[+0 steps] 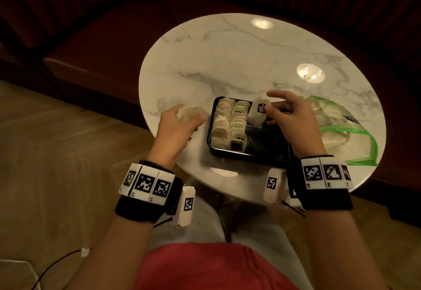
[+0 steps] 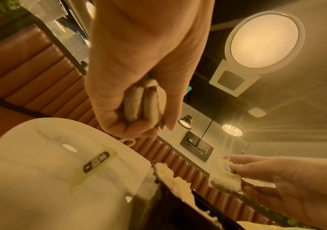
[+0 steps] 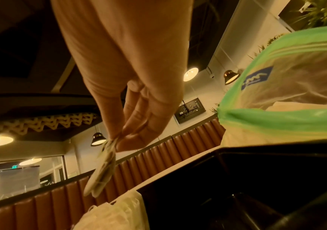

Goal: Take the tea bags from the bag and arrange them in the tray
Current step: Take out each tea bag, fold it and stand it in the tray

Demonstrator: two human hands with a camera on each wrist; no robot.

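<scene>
My right hand (image 1: 289, 116) pinches one tea bag (image 1: 257, 113) by thumb and fingers, holding it above the far right part of the tray (image 1: 250, 153); the bag's dark tag faces up at me. In the right wrist view the same tea bag (image 3: 103, 168) hangs down from my fingertips (image 3: 131, 140), clear of the tray's black rim (image 3: 237, 155).

My left hand (image 1: 180, 125) is curled around a small bunch of tea bags (image 1: 190, 113), held over the near left edge of the tabletop (image 1: 227, 62), just left of the tray. The left wrist view shows the bunch of tea bags (image 2: 144, 105) squeezed in my palm, at least two side by side, a bit of string looping out below.

The tray is black and rectangular, near the front edge of the round marble tabletop. Its left side holds two rows of tea bags (image 1: 230, 123) standing packed together: a paler row at the left wall, a greenish-tagged row beside it. The right part of the tray is bare black.

The bag (image 1: 341, 128), clear plastic with green edges, lies on the tabletop just right of the tray, toward the right edge, with more tea bags showing through it. In the right wrist view the bag (image 3: 286, 96) has a blue label and sits right behind the tray wall.

Both wrists wear black bands with printed marker tags (image 1: 148, 182).
</scene>
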